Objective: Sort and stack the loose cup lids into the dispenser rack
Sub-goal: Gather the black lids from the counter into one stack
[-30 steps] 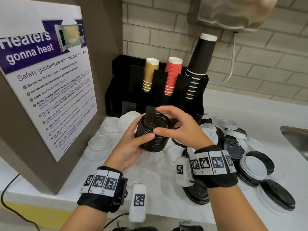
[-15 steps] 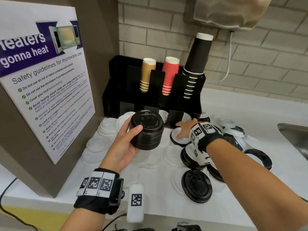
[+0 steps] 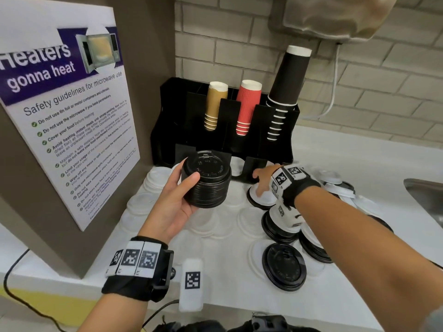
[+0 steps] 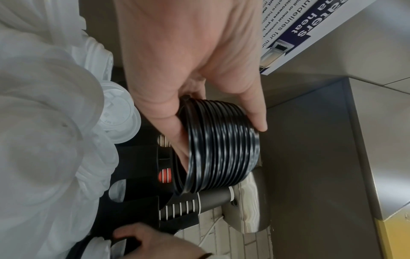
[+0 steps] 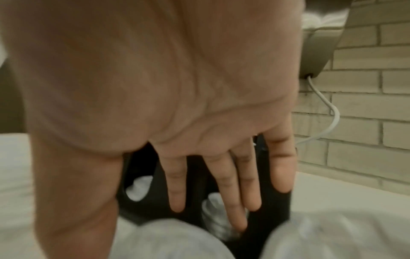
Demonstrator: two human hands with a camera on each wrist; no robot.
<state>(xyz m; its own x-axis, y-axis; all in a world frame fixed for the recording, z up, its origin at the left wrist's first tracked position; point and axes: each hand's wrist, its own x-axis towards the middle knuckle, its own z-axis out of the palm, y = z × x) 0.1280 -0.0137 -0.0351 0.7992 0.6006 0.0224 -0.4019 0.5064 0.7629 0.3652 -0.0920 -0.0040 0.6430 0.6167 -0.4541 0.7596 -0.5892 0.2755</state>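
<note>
Pale brick wall [image 3: 239, 44] is running behind a white counter [image 3: 347, 168], with a brown cabinet side carrying a poster [image 3: 64, 121] standing at the left. Against the far wall a black rack [image 3: 167, 116] is holding three leaning cup stacks: tan cups [image 3: 213, 106], red cups [image 3: 247, 106] and tall black cups [image 3: 285, 92]. White lids are showing inside the rack's low front openings.

Left hand [image 3: 172, 202] is gripping a black lid stack [image 3: 206, 180], thumb on the near side and fingers curling around the left, holding it above the counter just in front of the rack. The left wrist view is showing the thumb tip lying across the stack's ribbed rims [image 4: 221, 147].

Right hand [image 3: 263, 178] is reaching far toward the rack's lower right opening, its fingers [image 5: 230, 192] straight and spread, holding nothing. It is hovering over a white lid [image 3: 261, 197] sitting on a black one; whether it is touching is hard to tell.

Loose lids are lying all over the counter: clear lids [image 3: 143, 200] at the left and centre, and black lids [image 3: 284, 267] mixed with white ones at the right, near a metal sink [image 3: 429, 197]. A grey dispenser [image 3: 335, 15] is hanging high on the wall, a white cable [image 3: 335, 87] dropping from it.
</note>
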